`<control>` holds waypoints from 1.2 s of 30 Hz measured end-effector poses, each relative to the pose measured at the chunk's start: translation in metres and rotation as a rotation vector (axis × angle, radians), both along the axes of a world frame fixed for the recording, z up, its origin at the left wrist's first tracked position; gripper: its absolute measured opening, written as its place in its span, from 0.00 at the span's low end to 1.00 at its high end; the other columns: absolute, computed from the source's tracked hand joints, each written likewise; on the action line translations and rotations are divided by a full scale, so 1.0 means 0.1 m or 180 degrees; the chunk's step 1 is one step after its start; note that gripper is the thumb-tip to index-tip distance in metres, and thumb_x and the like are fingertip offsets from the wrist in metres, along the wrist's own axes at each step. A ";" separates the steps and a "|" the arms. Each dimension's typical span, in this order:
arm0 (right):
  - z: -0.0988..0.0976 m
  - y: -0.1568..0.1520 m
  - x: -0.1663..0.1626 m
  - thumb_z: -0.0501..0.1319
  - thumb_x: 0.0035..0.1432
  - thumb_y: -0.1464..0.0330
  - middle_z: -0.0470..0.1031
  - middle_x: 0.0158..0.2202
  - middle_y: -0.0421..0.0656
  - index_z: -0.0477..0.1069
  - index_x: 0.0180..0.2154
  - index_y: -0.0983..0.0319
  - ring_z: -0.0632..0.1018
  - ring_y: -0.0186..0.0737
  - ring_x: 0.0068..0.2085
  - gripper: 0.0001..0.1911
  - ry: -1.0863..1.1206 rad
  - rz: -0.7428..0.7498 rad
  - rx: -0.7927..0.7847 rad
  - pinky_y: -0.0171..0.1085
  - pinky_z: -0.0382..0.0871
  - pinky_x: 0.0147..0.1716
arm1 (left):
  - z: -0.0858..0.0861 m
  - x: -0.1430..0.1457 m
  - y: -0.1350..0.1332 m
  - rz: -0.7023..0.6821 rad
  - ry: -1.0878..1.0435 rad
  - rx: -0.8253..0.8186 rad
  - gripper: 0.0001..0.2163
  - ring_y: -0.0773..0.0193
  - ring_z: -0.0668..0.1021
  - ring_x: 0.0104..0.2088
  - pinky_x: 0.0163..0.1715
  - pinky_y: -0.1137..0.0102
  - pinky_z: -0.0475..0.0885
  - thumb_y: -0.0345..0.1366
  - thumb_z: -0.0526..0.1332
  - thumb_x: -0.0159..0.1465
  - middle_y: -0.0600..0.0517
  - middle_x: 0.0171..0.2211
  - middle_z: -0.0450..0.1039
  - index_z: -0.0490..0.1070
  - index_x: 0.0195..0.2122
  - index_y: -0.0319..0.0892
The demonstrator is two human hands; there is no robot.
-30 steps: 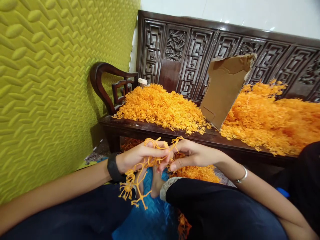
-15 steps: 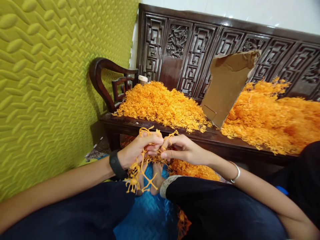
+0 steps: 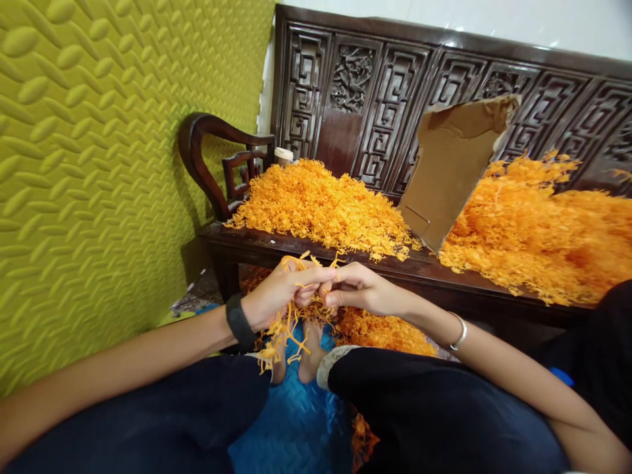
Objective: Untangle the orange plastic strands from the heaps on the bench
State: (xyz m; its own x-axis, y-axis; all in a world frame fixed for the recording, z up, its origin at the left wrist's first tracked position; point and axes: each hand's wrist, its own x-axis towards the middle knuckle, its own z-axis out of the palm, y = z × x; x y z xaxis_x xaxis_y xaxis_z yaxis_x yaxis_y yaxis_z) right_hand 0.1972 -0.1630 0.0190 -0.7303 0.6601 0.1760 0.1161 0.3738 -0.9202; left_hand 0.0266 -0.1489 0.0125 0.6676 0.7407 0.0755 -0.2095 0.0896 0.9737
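Note:
Orange spidery plastic pieces [image 3: 269, 352] with thin branching legs hang below my left hand [image 3: 276, 289], whose fingers are closed around them. More orange strands poke out above its knuckles. My right hand [image 3: 370, 289] meets the left one at the fingertips, thumb and fingers curled in a pinch at the orange strands. What exactly lies between the right fingertips is partly hidden. Both hands are over my lap, in front of the bench edge. Just beyond them, a heap of the same orange pieces [image 3: 320, 204] covers the left part of the dark wooden bench [image 3: 247, 240].
A cardboard sheet [image 3: 449, 164] stands tilted between the left heap and a larger orange heap [image 3: 548, 230]. Further orange pieces [image 3: 388, 332] lie beneath the bench. A white-lidded container [image 3: 283, 155] is by the armrest. A yellow textured panel [image 3: 99, 197] rises at left; blue matting [image 3: 291, 421] is underfoot.
My left hand has shifted slightly right, its fingers now extending across to the right fingertips. The dangling orange pieces have swung and moved up a little.

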 end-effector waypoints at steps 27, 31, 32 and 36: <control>0.12 1.06 0.86 0.61 0.47 0.67 0.71 0.37 0.46 0.67 0.35 0.63 0.74 0.41 0.38 0.11 0.0208 -0.3265 0.1629 0.45 0.68 0.41 | 0.03 -0.26 0.13 -0.0359 -0.1039 -0.0526 0.07 0.51 0.76 0.45 0.36 0.63 0.73 0.36 0.57 0.60 0.43 0.47 0.71 0.69 0.30 0.37; 0.17 0.34 0.27 0.53 0.57 0.65 0.70 0.30 0.41 0.67 0.34 0.60 0.73 0.37 0.34 0.07 0.0509 -0.2236 0.2359 0.41 0.67 0.38 | 0.04 -0.28 0.09 -0.0529 -0.1159 -0.0381 0.03 0.51 0.74 0.46 0.37 0.64 0.72 0.30 0.60 0.55 0.45 0.49 0.69 0.70 0.27 0.36; 0.18 0.20 0.16 0.55 0.57 0.65 0.71 0.32 0.42 0.68 0.35 0.60 0.73 0.38 0.36 0.07 0.0200 -0.1832 0.2536 0.41 0.66 0.39 | 0.05 -0.28 0.08 -0.0596 -0.1186 -0.0373 0.02 0.50 0.74 0.47 0.38 0.63 0.72 0.30 0.60 0.55 0.45 0.49 0.69 0.70 0.27 0.36; 0.20 -0.07 -0.09 0.64 0.50 0.61 0.70 0.41 0.45 0.69 0.43 0.59 0.70 0.41 0.41 0.18 -0.0638 -0.1128 0.3169 0.43 0.63 0.42 | 0.07 -0.28 0.06 -0.0602 -0.1186 -0.0437 0.02 0.54 0.75 0.45 0.36 0.66 0.72 0.30 0.60 0.54 0.47 0.41 0.73 0.70 0.27 0.38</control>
